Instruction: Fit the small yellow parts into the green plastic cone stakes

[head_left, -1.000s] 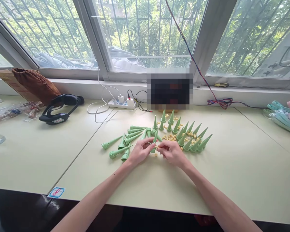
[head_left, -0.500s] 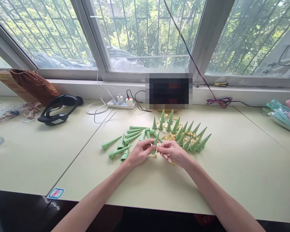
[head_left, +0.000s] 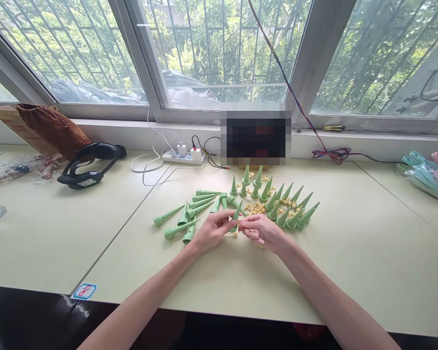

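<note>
Between thumb and fingers, my left hand (head_left: 213, 230) grips a green plastic watering spike (head_left: 237, 212), its tip pointing up. My right hand (head_left: 263, 230) is pinched against the side of that spike, on a small yellow valve (head_left: 238, 222) mostly hidden by the fingertips. Several green spikes (head_left: 180, 230) lie loose to the left of my left hand. Beyond my right hand, many more spikes (head_left: 282, 217) stand upright, with yellow valves at their sides. A heap of loose yellow valves (head_left: 257, 208) lies just behind my hands.
A white power strip (head_left: 184, 157) with cables sits near the window. Black headgear (head_left: 91, 165) and a brown pouch (head_left: 53, 129) are at the left. A pixelated dark box (head_left: 255, 138) stands at the back; bundled turquoise and pink straps (head_left: 428, 175) lie far right.
My right fingertips have shifted slightly at the spike's side. My left hand keeps its hold, and the other spikes and valves stay where they were.
</note>
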`<state>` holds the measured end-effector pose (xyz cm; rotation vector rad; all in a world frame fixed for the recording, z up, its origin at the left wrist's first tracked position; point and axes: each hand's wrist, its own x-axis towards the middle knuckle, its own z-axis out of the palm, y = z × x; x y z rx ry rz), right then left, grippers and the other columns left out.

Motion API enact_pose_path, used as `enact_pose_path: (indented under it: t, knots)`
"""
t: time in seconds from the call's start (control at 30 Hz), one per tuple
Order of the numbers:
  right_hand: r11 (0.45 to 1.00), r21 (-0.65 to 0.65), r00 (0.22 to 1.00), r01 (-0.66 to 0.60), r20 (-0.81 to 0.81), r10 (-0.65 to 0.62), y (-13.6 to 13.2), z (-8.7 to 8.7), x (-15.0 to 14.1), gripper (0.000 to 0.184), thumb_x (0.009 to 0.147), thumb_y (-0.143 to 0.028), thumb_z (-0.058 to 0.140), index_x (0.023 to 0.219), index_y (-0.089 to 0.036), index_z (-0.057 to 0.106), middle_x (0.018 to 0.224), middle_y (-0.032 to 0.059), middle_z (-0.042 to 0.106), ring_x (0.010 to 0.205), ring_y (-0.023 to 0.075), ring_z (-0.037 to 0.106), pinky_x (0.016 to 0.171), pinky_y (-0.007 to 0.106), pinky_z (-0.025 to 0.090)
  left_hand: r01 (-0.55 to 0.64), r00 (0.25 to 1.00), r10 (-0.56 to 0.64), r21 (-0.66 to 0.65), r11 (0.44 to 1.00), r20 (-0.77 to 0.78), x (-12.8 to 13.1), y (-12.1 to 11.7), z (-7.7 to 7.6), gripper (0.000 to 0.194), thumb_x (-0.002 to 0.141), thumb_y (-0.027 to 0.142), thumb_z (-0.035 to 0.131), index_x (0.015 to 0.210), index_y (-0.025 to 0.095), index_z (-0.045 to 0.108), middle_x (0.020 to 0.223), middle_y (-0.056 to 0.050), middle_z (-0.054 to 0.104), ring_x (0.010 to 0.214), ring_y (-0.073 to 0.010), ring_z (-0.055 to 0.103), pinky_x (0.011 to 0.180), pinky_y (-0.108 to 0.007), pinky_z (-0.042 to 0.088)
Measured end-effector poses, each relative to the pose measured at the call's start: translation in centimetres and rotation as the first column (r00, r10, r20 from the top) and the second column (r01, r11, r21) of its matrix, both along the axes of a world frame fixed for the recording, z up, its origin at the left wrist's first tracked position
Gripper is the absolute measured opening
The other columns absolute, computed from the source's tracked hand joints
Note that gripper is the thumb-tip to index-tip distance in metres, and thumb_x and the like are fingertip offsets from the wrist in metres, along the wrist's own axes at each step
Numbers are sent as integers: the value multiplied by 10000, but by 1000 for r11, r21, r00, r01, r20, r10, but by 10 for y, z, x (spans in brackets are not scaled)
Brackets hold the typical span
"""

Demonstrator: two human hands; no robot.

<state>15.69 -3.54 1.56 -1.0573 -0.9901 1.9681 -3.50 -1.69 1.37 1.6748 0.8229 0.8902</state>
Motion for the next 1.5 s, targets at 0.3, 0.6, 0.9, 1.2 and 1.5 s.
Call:
enact_pose_path:
  t: [0.3, 0.6, 0.9, 1.2, 1.5]
  knots:
    - [965, 261, 990, 26, 124, -61, -3, -4, -4, 331, 766, -464, 708, 672, -151, 662, 481, -48, 448, 378, 56, 316, 333, 206, 197, -26, 999, 31, -149, 989, 36, 2, 0, -5, 436, 811, 487, 647, 1061, 134, 701, 526, 58, 306, 495, -68, 244, 441, -205, 233]
    - [798, 597, 883, -84, 415, -218, -7, 0, -9, 415, 872, -359, 555, 497, -194, 486, 411, -45, 424, 363, 81, 387, 478, 245, 375, -85, 996, 79, -319, 944, -32, 2, -3, 4, 458, 770, 527, 671, 1080, 193, 716, 893, -63, 636, 710, -128, 514, 555, -193, 450]
    - [682, 716, 827, -150, 468, -310, -7, -1, -10, 390, 889, -321, 504, 523, -189, 485, 476, -32, 444, 439, 85, 358, 481, 237, 329, -76, 997, 63, -337, 939, -48, 1, -1, 2, 446, 783, 535, 653, 1079, 207, 715, 925, -56, 637, 738, -133, 519, 557, -187, 454]
    - [695, 715, 830, -71, 429, -357, -7, -4, -15, 314, 877, -340, 517, 605, -184, 525, 514, -36, 479, 459, 89, 395, 474, 235, 352, -50, 998, 56, -366, 929, 5, 3, 1, 3, 462, 786, 520, 654, 1104, 188, 703, 957, -54, 607, 715, -104, 439, 531, -165, 393]
    - [763, 645, 836, -38, 439, -329, -6, -5, -16, 322, 910, -391, 505, 671, -183, 564, 477, -39, 497, 424, 98, 425, 462, 234, 367, -74, 997, 78, -324, 943, -2, 4, 3, 4, 448, 780, 520, 657, 1048, 164, 693, 917, -44, 599, 587, -62, 369, 455, -171, 334]
